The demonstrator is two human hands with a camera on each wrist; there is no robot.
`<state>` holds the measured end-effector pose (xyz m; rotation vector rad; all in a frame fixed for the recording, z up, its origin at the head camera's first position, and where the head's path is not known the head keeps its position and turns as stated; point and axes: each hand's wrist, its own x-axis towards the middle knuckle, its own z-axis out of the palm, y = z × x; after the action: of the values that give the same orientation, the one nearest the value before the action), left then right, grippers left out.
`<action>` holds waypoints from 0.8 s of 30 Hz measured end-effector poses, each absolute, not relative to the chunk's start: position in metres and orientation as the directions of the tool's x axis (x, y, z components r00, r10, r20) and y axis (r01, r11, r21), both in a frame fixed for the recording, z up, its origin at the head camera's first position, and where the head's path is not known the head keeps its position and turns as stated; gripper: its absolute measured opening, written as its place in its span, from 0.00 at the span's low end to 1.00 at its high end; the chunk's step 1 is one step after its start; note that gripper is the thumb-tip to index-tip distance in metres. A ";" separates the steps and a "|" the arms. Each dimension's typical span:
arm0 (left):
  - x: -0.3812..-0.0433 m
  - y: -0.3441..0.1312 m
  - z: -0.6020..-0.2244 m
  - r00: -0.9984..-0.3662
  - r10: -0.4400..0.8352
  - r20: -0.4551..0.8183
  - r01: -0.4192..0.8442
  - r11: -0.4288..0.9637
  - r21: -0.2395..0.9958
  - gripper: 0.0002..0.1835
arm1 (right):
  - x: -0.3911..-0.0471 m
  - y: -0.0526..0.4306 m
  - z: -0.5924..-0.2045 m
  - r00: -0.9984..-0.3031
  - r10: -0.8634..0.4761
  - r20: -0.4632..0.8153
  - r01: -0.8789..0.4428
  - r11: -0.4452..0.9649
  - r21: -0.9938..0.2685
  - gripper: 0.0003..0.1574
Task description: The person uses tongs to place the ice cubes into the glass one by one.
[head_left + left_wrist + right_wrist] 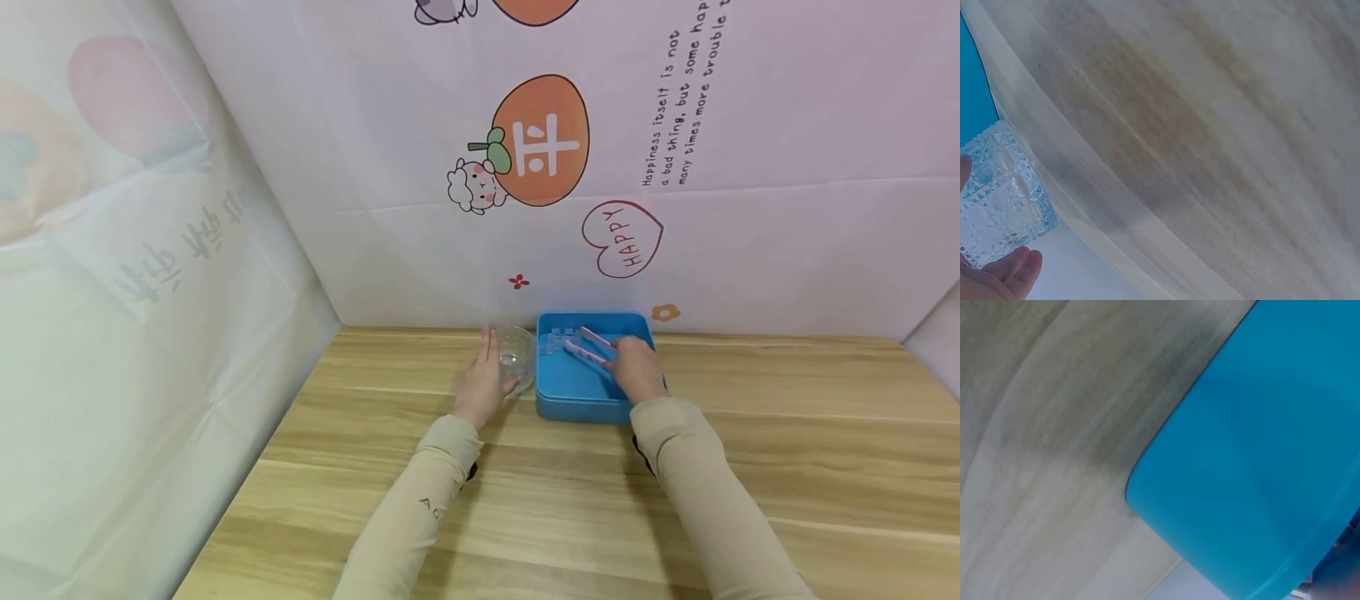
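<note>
My left hand [480, 387] holds a clear glass bowl [517, 354] from its left side, fingers along the far side and thumb at the near side. The bowl's cut-pattern wall [1004, 194] shows between thumb and fingers in the left wrist view. My right hand [637, 367] grips pink tongs [588, 353] over the blue box [585, 408]. The tips of the tongs point left, at several small clear cubes [553, 342] in the box's far left part. In the right wrist view the box's outer wall [1241, 475] hides most of that hand.
The bowl and box stand side by side on a wood-grain table [525, 517], close to the back wall [390, 233]. That wall is covered with a printed white sheet. Another white sheet [150, 375] hangs along the table's left edge.
</note>
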<state>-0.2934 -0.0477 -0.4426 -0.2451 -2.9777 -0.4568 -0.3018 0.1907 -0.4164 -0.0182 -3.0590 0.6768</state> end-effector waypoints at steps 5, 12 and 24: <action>-0.294 -0.046 -0.443 -0.978 0.148 0.146 0.186 0.936 0.298 0.50 | -0.302 0.191 -0.413 -0.999 -0.041 -0.005 -0.035 0.898 -0.439 0.27; -0.294 -0.045 -0.443 -0.979 0.146 0.144 0.186 0.930 0.318 0.50 | -0.303 0.194 -0.413 -0.989 -0.144 0.029 -0.143 0.905 -0.400 0.24; -0.293 -0.047 -0.442 -0.981 0.138 0.134 0.174 0.931 0.321 0.50 | -0.299 0.200 -0.406 -0.969 -0.245 0.021 -0.233 0.889 -0.394 0.26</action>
<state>-0.2934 -0.0466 -0.4420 -0.2415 -2.9792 -0.5107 -0.2991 0.2002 -0.4059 0.3897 -3.0812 0.6370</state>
